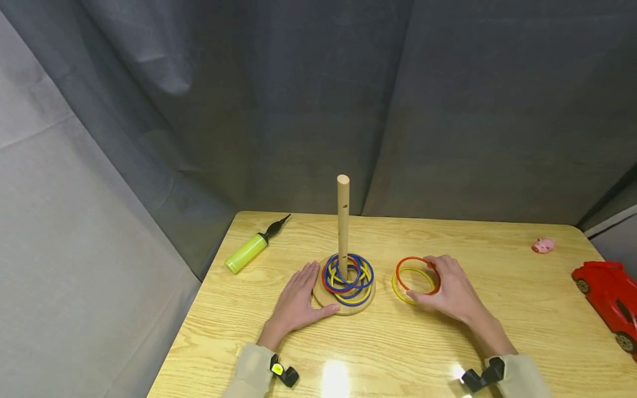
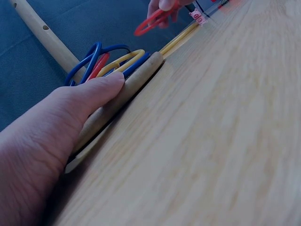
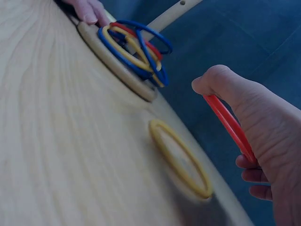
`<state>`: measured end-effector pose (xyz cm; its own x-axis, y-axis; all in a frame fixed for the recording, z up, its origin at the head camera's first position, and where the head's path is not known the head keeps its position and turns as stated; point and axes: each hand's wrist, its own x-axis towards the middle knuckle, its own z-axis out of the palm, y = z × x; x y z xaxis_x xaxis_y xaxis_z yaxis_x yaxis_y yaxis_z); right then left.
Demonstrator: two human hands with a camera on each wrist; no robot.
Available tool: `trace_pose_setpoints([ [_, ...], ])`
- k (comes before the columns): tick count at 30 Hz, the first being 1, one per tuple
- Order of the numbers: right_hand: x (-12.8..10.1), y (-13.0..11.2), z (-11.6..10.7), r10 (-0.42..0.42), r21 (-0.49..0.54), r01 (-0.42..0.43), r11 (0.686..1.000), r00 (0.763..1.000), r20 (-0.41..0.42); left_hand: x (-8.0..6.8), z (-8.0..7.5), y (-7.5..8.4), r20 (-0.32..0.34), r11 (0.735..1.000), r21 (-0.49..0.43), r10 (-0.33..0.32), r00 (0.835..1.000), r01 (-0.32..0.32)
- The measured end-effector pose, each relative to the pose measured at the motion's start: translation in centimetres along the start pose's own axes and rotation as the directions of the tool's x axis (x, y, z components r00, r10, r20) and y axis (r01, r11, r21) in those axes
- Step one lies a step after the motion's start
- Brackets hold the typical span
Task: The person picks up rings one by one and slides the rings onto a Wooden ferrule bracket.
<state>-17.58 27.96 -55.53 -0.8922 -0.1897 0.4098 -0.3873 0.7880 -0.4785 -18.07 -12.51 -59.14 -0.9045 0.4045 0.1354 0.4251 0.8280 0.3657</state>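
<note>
A round wooden base [image 1: 322, 294] carries an upright wooden post [image 1: 343, 221]. Several blue, yellow and red rings lie in a tangled pile around the post's foot, one blue ring [image 1: 372, 277] among them. At the left of the base rests my left hand [image 1: 293, 307], its fingers extended along the side and its thumb against the near rim. My right hand [image 1: 452, 293] pinches a red ring [image 3: 228, 123] between thumb and fingers, holding it tilted above the table. Beneath that, apart from the base, a yellow ring [image 3: 171, 161] lies flat on the wood.
A yellow-green hand pump [image 1: 247, 253] with a black nozzle lies at the table's back left. Toward the right are a small pink pig figure [image 1: 543, 245] and a red toy car [image 1: 609, 296]. Dark curtain [image 1: 308, 110] hangs behind the wooden table [image 1: 478, 243].
</note>
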Motion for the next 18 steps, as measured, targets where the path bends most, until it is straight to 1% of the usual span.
trace_pose_setpoints([
  [8,1.2,-1.6,-2.1,-0.001,0.014,0.0,1.0,1.0,0.007,0.0,0.0,0.0,0.002,1.0,-0.003,-0.009,1.0,0.009],
  [18,3.5,-3.7,-4.9,-0.073,0.033,0.074,0.997,0.997,-0.035,0.0,0.1,-0.1,-0.001,1.0,-0.003,-0.009,1.0,0.009],
])
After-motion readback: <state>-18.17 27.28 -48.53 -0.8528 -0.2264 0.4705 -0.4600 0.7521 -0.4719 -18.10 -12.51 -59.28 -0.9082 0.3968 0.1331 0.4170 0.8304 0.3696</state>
